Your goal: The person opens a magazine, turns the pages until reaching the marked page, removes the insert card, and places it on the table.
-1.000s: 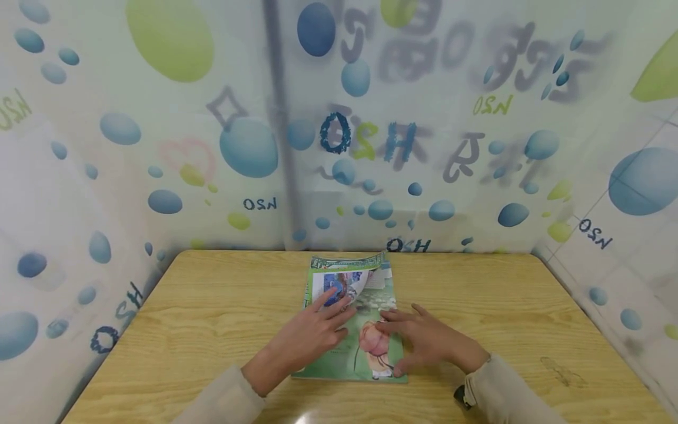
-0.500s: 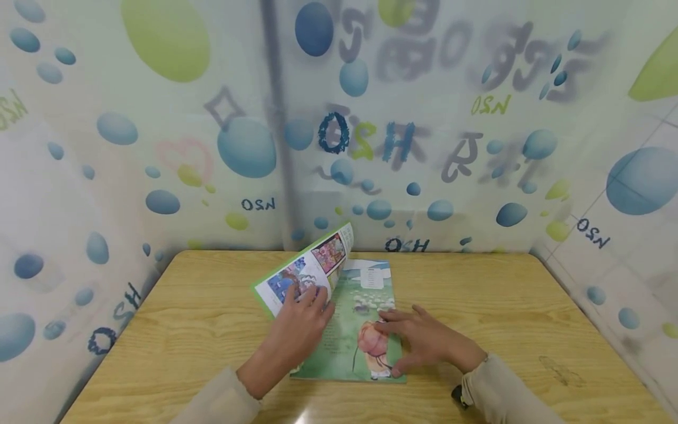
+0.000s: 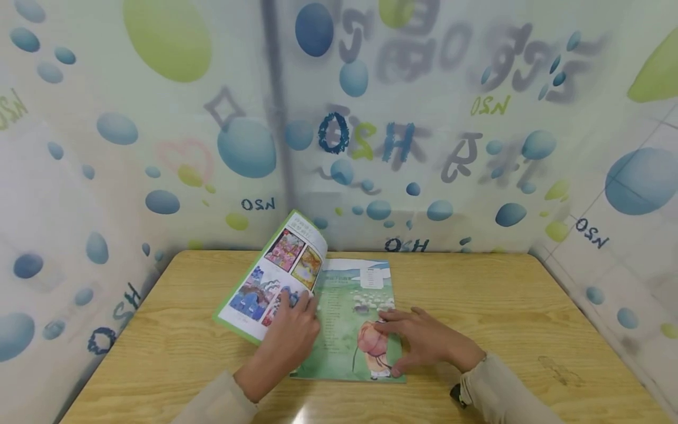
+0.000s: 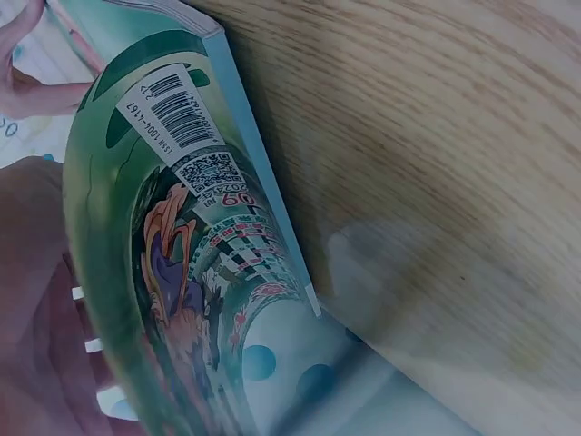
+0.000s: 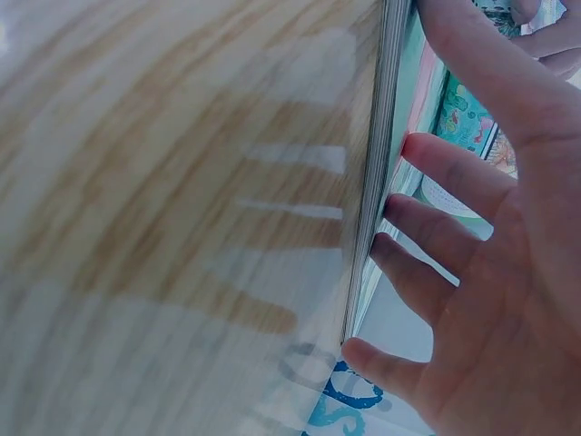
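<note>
A magazine (image 3: 339, 353) lies on the table; its green page carries a pink-hatted figure. Its front part (image 3: 249, 288), with several colourful pictures inside, stands lifted and curved to the left. My left hand (image 3: 288, 335) touches that inner side with its fingers; the thumb is hidden in the head view. The left wrist view shows the bent green cover (image 4: 109, 227) with a barcode, and my left hand (image 4: 36, 300) behind it, no thumb visible on the cover. My right hand (image 3: 429, 338) rests, fingers spread, at the magazine's right edge, fingertips touching it in the right wrist view.
The wooden table (image 3: 477, 282) extends around the magazine. Patterned curtains (image 3: 381, 176) with blue drops and lettering hang behind and at both sides. A small dark object (image 3: 458, 396) sits at the right cuff.
The magazine's front part has swung up and over to the left, uncovering more of the green page. My left hand has moved left with it; the right hand has stayed in place.
</note>
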Demonstrator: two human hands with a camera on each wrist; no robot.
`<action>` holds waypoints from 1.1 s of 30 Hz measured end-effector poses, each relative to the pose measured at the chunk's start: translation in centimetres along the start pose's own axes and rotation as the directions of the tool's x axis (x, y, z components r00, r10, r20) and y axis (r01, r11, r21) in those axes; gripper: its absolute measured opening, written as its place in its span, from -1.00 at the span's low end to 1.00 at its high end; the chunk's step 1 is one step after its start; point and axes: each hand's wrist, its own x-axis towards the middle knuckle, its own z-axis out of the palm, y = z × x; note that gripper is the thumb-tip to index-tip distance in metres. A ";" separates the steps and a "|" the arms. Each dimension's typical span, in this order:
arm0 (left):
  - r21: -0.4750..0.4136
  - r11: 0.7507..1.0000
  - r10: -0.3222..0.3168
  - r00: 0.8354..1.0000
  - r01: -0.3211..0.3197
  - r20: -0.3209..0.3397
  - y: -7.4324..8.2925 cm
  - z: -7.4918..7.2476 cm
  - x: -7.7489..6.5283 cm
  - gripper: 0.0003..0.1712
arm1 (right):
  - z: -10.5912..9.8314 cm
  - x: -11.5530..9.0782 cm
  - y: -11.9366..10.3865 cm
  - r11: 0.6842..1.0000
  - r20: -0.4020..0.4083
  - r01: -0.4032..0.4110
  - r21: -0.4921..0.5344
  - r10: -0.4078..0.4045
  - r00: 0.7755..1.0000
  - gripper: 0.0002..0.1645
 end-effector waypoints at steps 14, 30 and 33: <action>-0.101 0.990 -0.094 0.995 0.095 0.016 0.3 0.5 -0.7 -0.76 | 0.1 0.3 0.0 1.000 -0.003 0.021 0.009 -0.021 1.000 0.08; -0.199 0.977 -0.078 0.997 0.077 0.003 -0.3 1.4 -1.3 -0.70 | -0.1 0.1 0.2 1.000 -0.008 -0.007 -0.001 0.007 1.000 0.07; -0.201 0.977 -0.074 0.997 0.073 0.003 -0.3 1.4 -1.3 -0.68 | -0.1 0.2 0.1 1.000 -0.007 -0.020 -0.008 0.020 1.000 0.06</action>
